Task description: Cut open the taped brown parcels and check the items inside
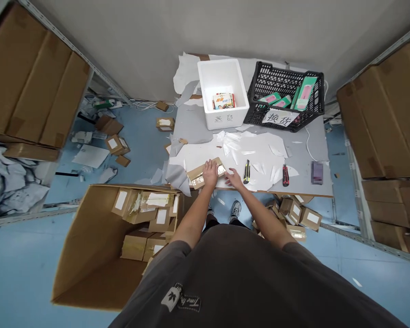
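My left hand (210, 173) lies over the middle of a taped box (197, 174), its fingers across the top; I cannot tell whether it grips or only presses. The box sits aslant near the front edge of the table (302, 152), shiny tape along its near side. I have my right hand (233, 178) by the box's right end, fingers loosely parted and half bent, with nothing that I can make out in them; whether they touch the box I cannot tell. A yellow knife (247, 171) lies just right of that hand, a red knife (285, 176) farther right. Behind, I see a foam bin (223, 120) holding colourful packs, beside a black crate (305, 119) of green-and-pink packs. At lower left, a carton (85, 228) holds more taped boxes.
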Tool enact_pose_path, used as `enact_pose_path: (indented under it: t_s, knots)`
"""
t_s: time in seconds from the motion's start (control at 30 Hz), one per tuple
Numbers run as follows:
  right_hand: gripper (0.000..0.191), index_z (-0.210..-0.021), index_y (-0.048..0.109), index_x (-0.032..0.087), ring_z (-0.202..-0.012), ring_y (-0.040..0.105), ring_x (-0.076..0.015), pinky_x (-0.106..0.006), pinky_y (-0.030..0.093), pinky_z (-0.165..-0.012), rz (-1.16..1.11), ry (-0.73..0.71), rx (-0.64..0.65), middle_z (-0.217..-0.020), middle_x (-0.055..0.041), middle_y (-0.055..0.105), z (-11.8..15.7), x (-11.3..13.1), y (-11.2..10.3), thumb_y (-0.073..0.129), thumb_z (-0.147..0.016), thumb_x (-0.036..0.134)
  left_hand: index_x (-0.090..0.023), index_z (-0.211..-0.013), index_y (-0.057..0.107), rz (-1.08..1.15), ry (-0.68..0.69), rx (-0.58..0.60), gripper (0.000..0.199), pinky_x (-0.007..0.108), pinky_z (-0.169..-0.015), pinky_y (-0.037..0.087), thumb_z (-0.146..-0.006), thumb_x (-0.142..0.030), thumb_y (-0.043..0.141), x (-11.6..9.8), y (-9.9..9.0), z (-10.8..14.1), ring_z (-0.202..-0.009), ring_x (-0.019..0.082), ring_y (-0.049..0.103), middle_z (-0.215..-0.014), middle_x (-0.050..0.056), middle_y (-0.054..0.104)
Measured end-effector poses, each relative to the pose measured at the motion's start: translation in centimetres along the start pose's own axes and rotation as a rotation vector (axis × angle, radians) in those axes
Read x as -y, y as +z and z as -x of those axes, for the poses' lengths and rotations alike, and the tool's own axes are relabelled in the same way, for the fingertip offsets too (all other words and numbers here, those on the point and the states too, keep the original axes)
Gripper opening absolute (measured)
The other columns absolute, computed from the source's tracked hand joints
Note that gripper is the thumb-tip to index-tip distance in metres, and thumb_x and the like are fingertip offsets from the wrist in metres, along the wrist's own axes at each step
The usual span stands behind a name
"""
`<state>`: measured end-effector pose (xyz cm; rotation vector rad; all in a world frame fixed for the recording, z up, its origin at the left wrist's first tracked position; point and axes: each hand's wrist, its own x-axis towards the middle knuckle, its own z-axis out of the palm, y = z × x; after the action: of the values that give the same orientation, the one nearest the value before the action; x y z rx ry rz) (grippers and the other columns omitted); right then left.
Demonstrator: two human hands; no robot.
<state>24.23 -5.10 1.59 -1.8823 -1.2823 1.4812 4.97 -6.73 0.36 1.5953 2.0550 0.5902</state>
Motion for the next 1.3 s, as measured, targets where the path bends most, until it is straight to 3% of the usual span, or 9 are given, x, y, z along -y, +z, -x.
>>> enact_pose_path:
  t_s: [0.13, 0.33, 0.5, 0.63, 0.77, 0.87, 1.0, 1.13, 1.3]
  knots:
    - [0.047, -0.144, 0.066, 0.019, -0.111, 0.075, -0.0263, -0.045, 0.066, -0.093, 0.008, 0.015, 0.045, -0.132, -0.0100, 0.073, 0.6, 1.9, 4.7, 0.075, -0.107, 0.046, -0.019, -0.135, 0.078, 0.011, -0.107, 0.060, 0.045, 0.050, -0.119, 0.047, -0.117, -0.043, 0.044, -0.7, -3.5, -2.1, -0.136, 0.038, 0.070, -0.138, 0.020, 0.078]
    - [0.061, -0.145, 0.054, 0.027, -0.059, 0.072, -0.0187, -0.027, 0.056, -0.055, -0.097, 0.077, 0.039, -0.078, 0.0058, 0.070, -1.9, 3.4, 8.5, 0.082, -0.093, 0.043, -0.025, -0.121, 0.079, 0.054, -0.255, 0.005, 0.037, 0.037, -0.095, 0.051, -0.114, -0.049, 0.052, 5.3, -9.0, -5.2, -0.114, 0.032, 0.076, -0.117, 0.013, 0.084]
    - [0.056, -0.138, 0.060, 0.025, -0.062, 0.071, -0.0200, -0.030, 0.060, -0.062, -0.018, 0.032, -0.035, -0.070, 0.0070, 0.065, -3.1, 4.4, 9.0, 0.080, -0.089, 0.044, -0.021, -0.113, 0.076, 0.237, -0.425, -0.032, 0.038, 0.034, -0.093, 0.053, -0.117, -0.037, 0.042, 9.3, -7.6, -3.8, -0.108, 0.027, 0.075, -0.117, 0.014, 0.083]
    - [0.064, -0.147, 0.059, 0.022, -0.086, 0.078, -0.0271, -0.038, 0.063, -0.082, 0.191, -0.035, -0.087, -0.084, -0.0014, 0.075, -2.4, 5.0, 9.3, 0.075, -0.092, 0.051, -0.020, -0.133, 0.069, 0.334, -0.490, -0.152, 0.034, 0.034, -0.098, 0.055, -0.115, -0.034, 0.043, 9.3, -5.4, -2.1, -0.111, 0.024, 0.073, -0.126, 0.012, 0.079]
    - [0.097, -0.168, 0.042, 0.024, -0.122, 0.075, -0.0344, -0.043, 0.061, -0.099, 0.366, -0.192, -0.057, -0.139, -0.0147, 0.073, -0.2, 5.1, 10.8, 0.082, -0.082, 0.046, -0.022, -0.120, 0.075, 0.178, -0.332, -0.288, 0.028, 0.042, -0.112, 0.050, -0.112, -0.033, 0.050, 8.4, -5.8, -1.1, -0.124, 0.030, 0.066, -0.126, 0.015, 0.075]
    - [0.106, -0.174, 0.034, 0.023, -0.130, 0.071, -0.0342, -0.042, 0.061, -0.102, 0.372, -0.238, -0.047, -0.160, -0.0191, 0.058, 0.9, 5.2, 11.5, 0.077, -0.078, 0.036, -0.023, -0.118, 0.078, 0.038, -0.026, -0.123, 0.026, 0.046, -0.112, 0.049, -0.109, -0.027, 0.054, 8.3, -7.4, 0.4, -0.124, 0.033, 0.065, -0.125, 0.016, 0.076]
    - [0.089, -0.170, 0.039, 0.019, -0.107, 0.075, -0.0257, -0.038, 0.062, -0.091, 0.098, -0.185, -0.001, -0.142, -0.0168, 0.069, 0.5, 5.6, 9.6, 0.062, -0.085, 0.036, -0.022, -0.116, 0.081, -0.071, 0.316, 0.169, 0.024, 0.051, -0.115, 0.047, -0.105, -0.023, 0.060, 8.0, -8.1, 3.5, -0.131, 0.036, 0.064, -0.125, 0.018, 0.077]
    - [0.080, -0.161, 0.051, 0.019, -0.108, 0.074, -0.0249, -0.037, 0.062, -0.091, -0.054, -0.191, 0.031, -0.133, -0.0148, 0.073, -0.1, 5.5, 7.3, 0.063, -0.085, 0.043, -0.020, -0.107, 0.081, -0.018, 0.281, 0.202, 0.029, 0.059, -0.128, 0.037, -0.108, -0.040, 0.060, 6.8, -7.2, 5.8, -0.149, 0.038, 0.055, -0.119, 0.018, 0.081]
    - [0.071, -0.151, 0.056, 0.021, -0.111, 0.075, -0.0268, -0.038, 0.062, -0.091, -0.286, -0.144, 0.056, -0.121, -0.0122, 0.079, 0.2, 4.3, 7.5, 0.065, -0.088, 0.053, -0.025, -0.080, 0.078, 0.192, 0.102, 0.284, 0.056, 0.059, -0.139, 0.024, -0.115, -0.032, 0.035, 6.7, -7.3, 5.8, -0.150, 0.028, 0.058, -0.119, 0.006, 0.085]
